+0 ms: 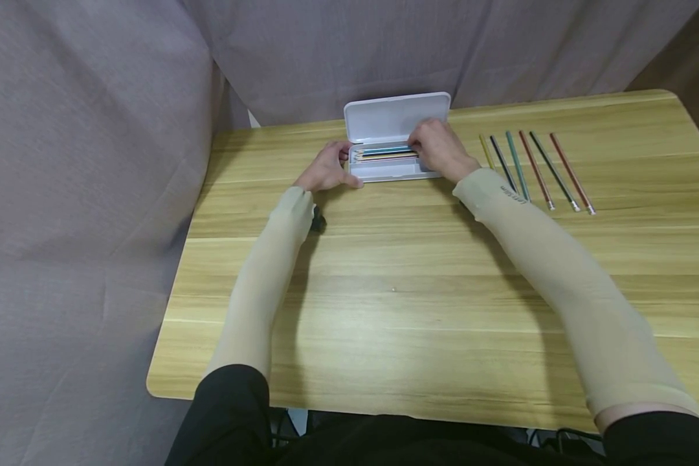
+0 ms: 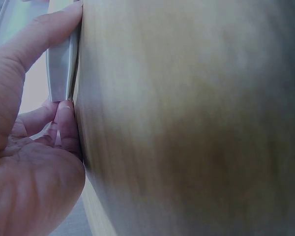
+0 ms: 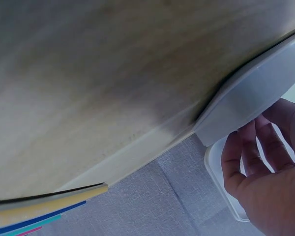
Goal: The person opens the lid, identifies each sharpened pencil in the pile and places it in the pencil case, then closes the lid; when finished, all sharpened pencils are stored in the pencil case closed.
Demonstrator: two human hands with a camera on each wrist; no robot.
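A white pencil case (image 1: 384,171) lies open at the table's far middle, its lid (image 1: 396,116) standing up. Several coloured pencils (image 1: 384,153) lie in its tray. My left hand (image 1: 329,169) grips the case's left end; the left wrist view shows the thumb (image 2: 39,34) along one side of the case corner (image 2: 61,69) and the fingers (image 2: 64,128) at the other. My right hand (image 1: 439,150) rests over the tray's right end, covering the pencils' ends. In the right wrist view its fingers (image 3: 250,157) curve loosely into the case (image 3: 250,98), with nothing seen in them.
Several more pencils (image 1: 530,168) lie in a row on the wooden table (image 1: 413,291) right of the case; pencil ends (image 3: 39,211) show low in the right wrist view. Grey cloth (image 1: 93,194) hangs behind and to the left. A small black object (image 1: 318,223) sits by my left wrist.
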